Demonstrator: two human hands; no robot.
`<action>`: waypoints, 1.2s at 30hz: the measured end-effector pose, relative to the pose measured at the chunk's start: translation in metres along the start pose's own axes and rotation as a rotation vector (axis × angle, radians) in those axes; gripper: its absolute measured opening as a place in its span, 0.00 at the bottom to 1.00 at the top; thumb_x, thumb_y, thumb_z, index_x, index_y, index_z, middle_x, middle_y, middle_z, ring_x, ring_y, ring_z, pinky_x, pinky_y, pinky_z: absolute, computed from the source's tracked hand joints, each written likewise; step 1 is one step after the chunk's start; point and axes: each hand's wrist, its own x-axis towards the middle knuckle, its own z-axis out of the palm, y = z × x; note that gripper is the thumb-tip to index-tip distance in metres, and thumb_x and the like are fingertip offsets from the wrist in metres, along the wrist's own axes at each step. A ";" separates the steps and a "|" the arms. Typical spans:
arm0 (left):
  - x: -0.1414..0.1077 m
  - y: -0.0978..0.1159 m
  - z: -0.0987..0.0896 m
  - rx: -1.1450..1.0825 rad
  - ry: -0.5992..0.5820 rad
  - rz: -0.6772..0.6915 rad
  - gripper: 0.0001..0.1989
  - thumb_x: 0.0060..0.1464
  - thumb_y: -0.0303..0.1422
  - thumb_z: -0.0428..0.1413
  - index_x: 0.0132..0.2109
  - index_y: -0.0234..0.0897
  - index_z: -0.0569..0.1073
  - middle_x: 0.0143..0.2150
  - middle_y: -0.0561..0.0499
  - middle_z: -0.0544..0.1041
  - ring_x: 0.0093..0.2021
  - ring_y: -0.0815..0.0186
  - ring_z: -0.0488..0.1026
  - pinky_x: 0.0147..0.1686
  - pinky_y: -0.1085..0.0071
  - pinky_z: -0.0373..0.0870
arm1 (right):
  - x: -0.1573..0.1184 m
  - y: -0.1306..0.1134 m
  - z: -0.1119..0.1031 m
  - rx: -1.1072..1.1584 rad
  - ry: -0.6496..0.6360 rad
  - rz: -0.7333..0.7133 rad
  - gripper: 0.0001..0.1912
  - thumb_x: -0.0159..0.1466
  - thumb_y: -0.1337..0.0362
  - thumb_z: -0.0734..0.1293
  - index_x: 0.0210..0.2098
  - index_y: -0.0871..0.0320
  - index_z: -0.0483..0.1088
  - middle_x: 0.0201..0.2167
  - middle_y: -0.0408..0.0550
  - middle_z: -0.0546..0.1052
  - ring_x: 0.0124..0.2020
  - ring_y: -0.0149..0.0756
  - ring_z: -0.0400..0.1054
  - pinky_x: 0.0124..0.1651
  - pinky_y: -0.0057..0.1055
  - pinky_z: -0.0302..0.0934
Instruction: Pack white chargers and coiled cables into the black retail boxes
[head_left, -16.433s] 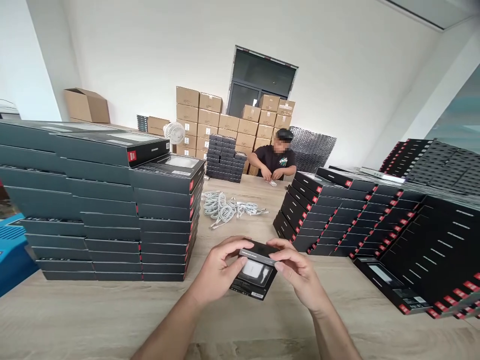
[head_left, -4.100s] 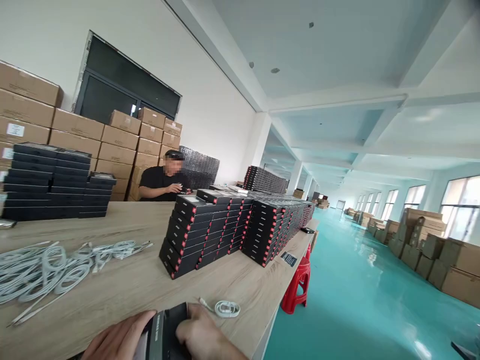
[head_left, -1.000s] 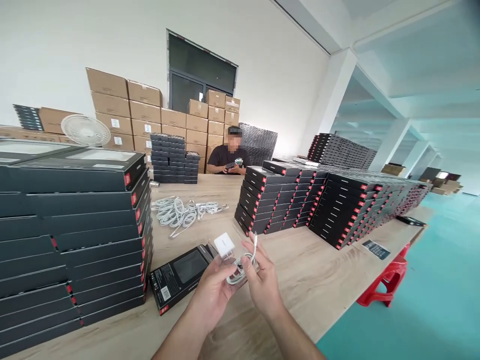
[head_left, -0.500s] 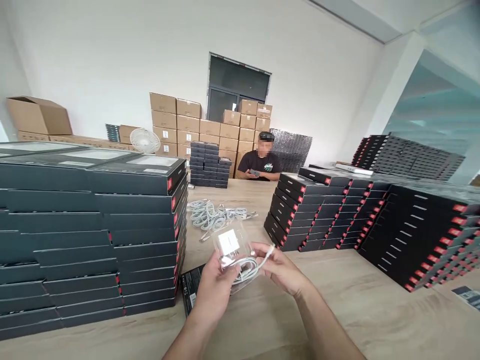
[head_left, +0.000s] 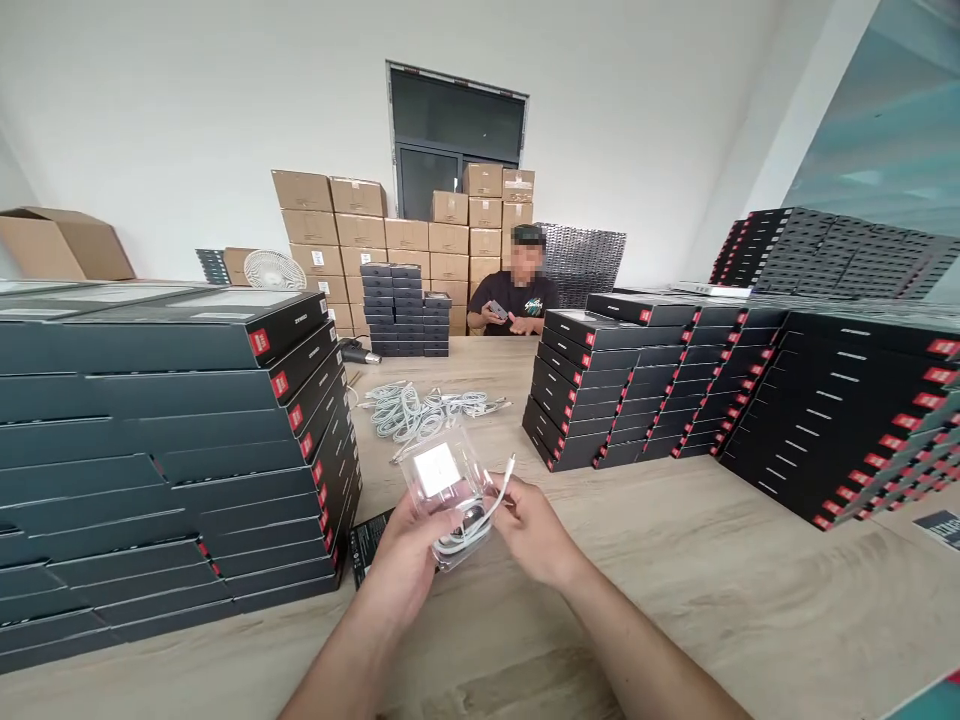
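My left hand point(head_left: 405, 550) is closed around the near left side of a clear plastic tray point(head_left: 471, 462), its thumb resting on the coiled cable. A white charger point(head_left: 436, 470) sits in the tray's far part. In the near part lies a coiled white cable point(head_left: 457, 540), one plug end sticking up to the right. Beside that end, my right hand point(head_left: 536, 530) pinches the cable at the tray's right edge; its fingertips are partly hidden. Under my left hand a flat black box point(head_left: 367, 540) with small print lies on the table, mostly covered.
Tall stacks of black boxes stand at left point(head_left: 225, 450) and right point(head_left: 577, 390). Beyond the tray lies a heap of white cables point(head_left: 420, 410). Across the wooden table point(head_left: 645, 620) sits a person point(head_left: 517, 290) holding a small dark object, with cartons point(head_left: 405, 240) behind.
The view has shifted a little. The tray is tilted differently, and the cable lies more within its near part. My right hand stays at the cable's plug end.
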 end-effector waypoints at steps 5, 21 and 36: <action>0.001 0.002 -0.004 -0.185 -0.025 0.054 0.36 0.38 0.28 0.68 0.58 0.41 0.71 0.51 0.44 0.81 0.51 0.51 0.77 0.48 0.60 0.72 | 0.001 0.007 -0.001 0.138 0.146 0.025 0.22 0.61 0.57 0.69 0.54 0.54 0.74 0.46 0.51 0.80 0.46 0.44 0.74 0.50 0.40 0.68; -0.003 0.000 -0.003 -0.111 0.029 0.038 0.37 0.37 0.31 0.69 0.57 0.40 0.72 0.44 0.46 0.83 0.44 0.55 0.79 0.46 0.63 0.71 | 0.003 0.004 -0.007 0.124 0.305 0.003 0.16 0.58 0.52 0.72 0.37 0.59 0.78 0.23 0.43 0.73 0.24 0.31 0.62 0.30 0.29 0.61; -0.006 -0.009 0.010 -0.113 -0.041 0.031 0.23 0.37 0.25 0.65 0.46 0.36 0.78 0.48 0.44 0.82 0.52 0.50 0.76 0.55 0.57 0.68 | -0.005 -0.002 0.000 -0.689 0.263 -0.366 0.17 0.68 0.65 0.60 0.52 0.54 0.76 0.27 0.47 0.77 0.26 0.35 0.68 0.32 0.31 0.63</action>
